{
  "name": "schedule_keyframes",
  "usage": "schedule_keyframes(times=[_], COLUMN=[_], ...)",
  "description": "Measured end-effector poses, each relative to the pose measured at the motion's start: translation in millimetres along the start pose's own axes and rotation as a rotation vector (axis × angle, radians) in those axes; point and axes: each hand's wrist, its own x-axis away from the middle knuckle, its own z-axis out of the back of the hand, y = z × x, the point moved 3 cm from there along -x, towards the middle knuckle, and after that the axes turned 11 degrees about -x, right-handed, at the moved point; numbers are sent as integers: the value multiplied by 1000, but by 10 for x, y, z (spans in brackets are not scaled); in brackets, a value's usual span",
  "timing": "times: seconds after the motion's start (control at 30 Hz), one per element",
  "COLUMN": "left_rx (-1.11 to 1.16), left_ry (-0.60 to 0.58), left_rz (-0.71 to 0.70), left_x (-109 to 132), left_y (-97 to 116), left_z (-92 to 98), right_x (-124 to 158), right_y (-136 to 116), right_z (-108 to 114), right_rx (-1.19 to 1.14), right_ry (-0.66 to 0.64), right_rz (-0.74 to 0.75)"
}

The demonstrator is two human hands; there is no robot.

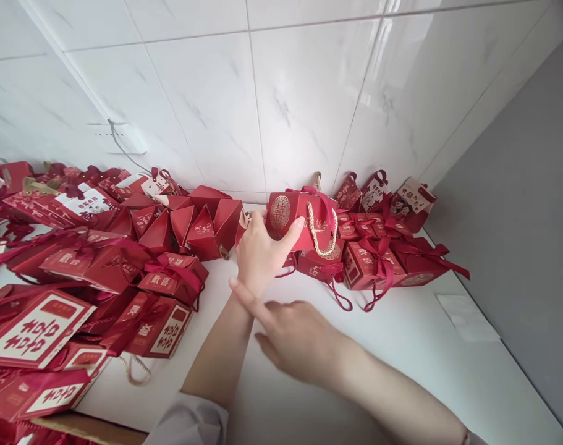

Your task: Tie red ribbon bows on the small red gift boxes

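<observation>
Head: held box (304, 209) crosswise, medallion (280, 211) left.

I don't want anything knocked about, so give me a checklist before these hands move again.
1. Left hand on the red box: ok, thumb against its side.
2. Left fingers' hold behind the box: cannot tell, hidden.
3. Right hand free: ok, nothing visible in it.
4. Hands apart: cannot tell; right index finger overlaps left wrist in view.
5. Space to the box's right: not ok; other boxes crowd there.
</observation>
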Motion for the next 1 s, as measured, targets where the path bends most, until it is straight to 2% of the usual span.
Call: schedule_keyframes(times=[0.1, 0.17, 0.23, 0.37, 0.47, 0.6, 0.7, 0.8, 0.87, 1.0], left_rx=[17, -24, -87, -184, -218, -161, -49, 66, 115, 261], left_ry=[-29, -14, 2, 2, -19, -56, -79, -101, -125, -171], left_rz=[17, 19, 14, -1, -24, -23, 6, 22, 41, 76], left_x=[-17, -10, 8, 53, 68, 52, 31, 15, -2, -52], left_y=[3, 14, 28, 50, 51, 27, 10, -2, -22, -77], left_z=[-8, -7, -1, 4, -13, -37, -50, -65, -78, -101], right_x=[4, 3, -7, -11, 8, 69, 131, 144, 107, 24], right_y=[202, 262, 205, -66, -102, 137, 379, 455, 408, 335], right_z=[188, 216, 126, -190, -238, 65, 306, 351, 273, 162], right_rx=[72, 92, 42, -151, -240, -207, -136, -89, -98, -167], right_ry=[175, 218, 164, -103, -215, -94, 46, 141, 125, -31], right_rz=[-145, -210, -158, 143, 208, 176, 19, -56, -28, 126])
